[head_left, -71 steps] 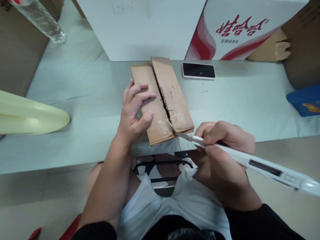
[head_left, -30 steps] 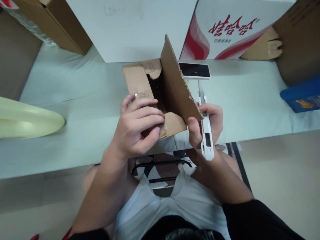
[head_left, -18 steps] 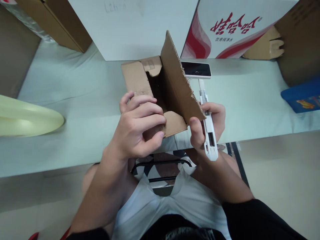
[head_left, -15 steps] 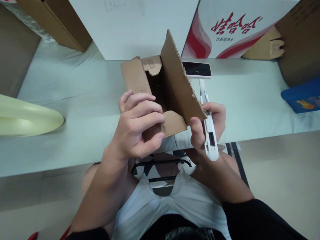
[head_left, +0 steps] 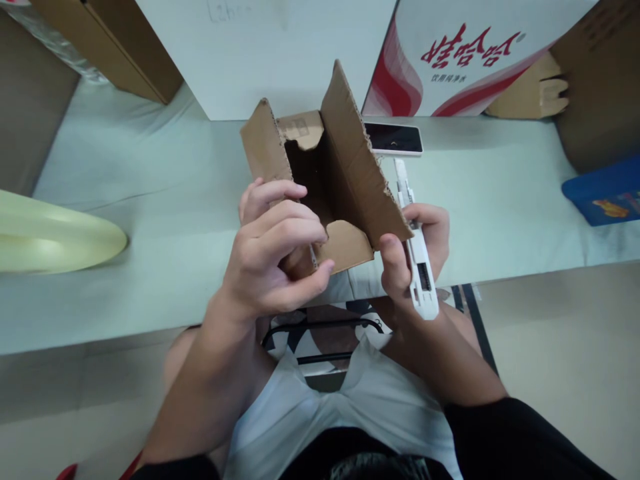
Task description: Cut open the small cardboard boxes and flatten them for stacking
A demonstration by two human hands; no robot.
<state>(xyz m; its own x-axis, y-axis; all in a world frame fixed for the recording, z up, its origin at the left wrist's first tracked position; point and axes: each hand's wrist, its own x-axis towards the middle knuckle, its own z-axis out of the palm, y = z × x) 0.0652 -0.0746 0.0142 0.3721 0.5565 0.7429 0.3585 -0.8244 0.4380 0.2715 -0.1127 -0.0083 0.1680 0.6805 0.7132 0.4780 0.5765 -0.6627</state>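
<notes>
A small brown cardboard box (head_left: pixel 354 160) stands with its top flaps raised, and its dark inside shows. My left hand (head_left: pixel 283 243) is closed over the box's left flap, fingers curled across the edge and thumb near the front flap. In my right hand (head_left: pixel 420 243) lies a white utility knife (head_left: pixel 421 270), its blade end pointing away from me beside the right flap. The thumb of that hand also presses the near corner of the right flap. Most of the box's outer left wall is hidden behind my left hand.
A phone (head_left: pixel 395 139) lies behind the box, in front of a large white carton (head_left: pixel 280 60) and a red-and-white carton (head_left: pixel 450 73). At the left is a pale yellow rounded object (head_left: pixel 60 233); at the right, a blue packet (head_left: pixel 605 193). Pale cloth covers the table (head_left: pixel 500 200).
The box's left flap has swung further up and outward, widening the opening. My left fingers have shifted slightly with it. My right hand and the knife have barely moved.
</notes>
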